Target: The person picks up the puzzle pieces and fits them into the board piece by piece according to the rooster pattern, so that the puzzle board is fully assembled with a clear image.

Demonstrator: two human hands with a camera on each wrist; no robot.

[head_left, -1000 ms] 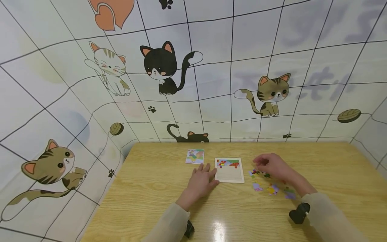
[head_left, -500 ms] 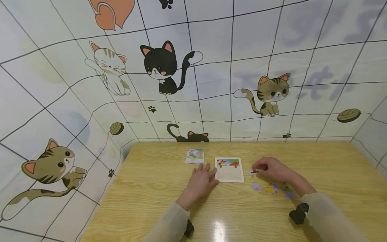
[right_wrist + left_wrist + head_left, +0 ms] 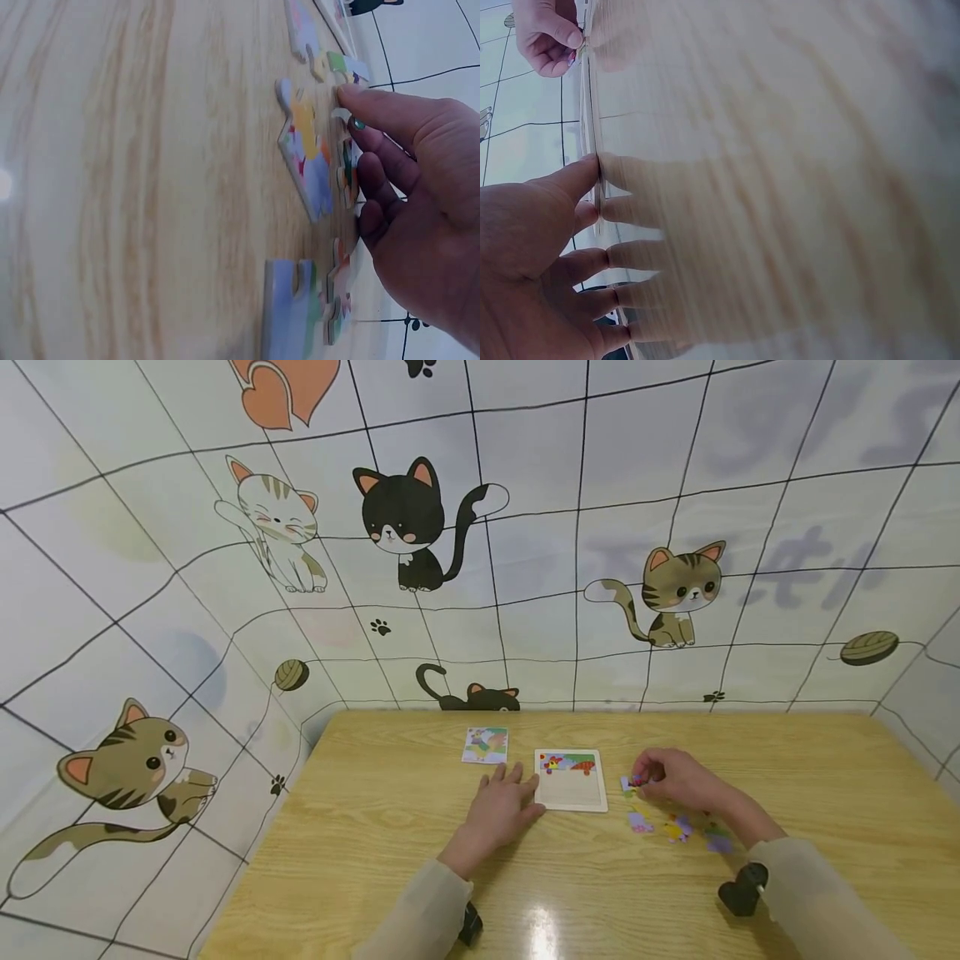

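Note:
My left hand (image 3: 498, 810) lies with fingers spread on the wooden table, its thumb and fingertips against the left edge of the puzzle board (image 3: 570, 793). Only the board's top strip is filled with a coloured picture; below it is bare wood. Right of the board, my right hand (image 3: 678, 781) pinches a small puzzle piece (image 3: 571, 57) between thumb and fingers, low over the loose pieces. Much of that piece is hidden by the fingers. In the right wrist view, a yellow and lilac puzzle piece (image 3: 307, 150) and a blue-green piece (image 3: 281, 307) lie near the hand.
A square picture card (image 3: 486, 746) lies beyond my left hand. Other loose pieces, such as a lilac one (image 3: 640, 822), are scattered right of the board. A wall with cat drawings (image 3: 536, 552) rises behind the table (image 3: 360, 793).
My right hand has come down onto the loose pieces, and its fingers have closed on one of them. My left hand stays at the board. The head view has shifted slightly.

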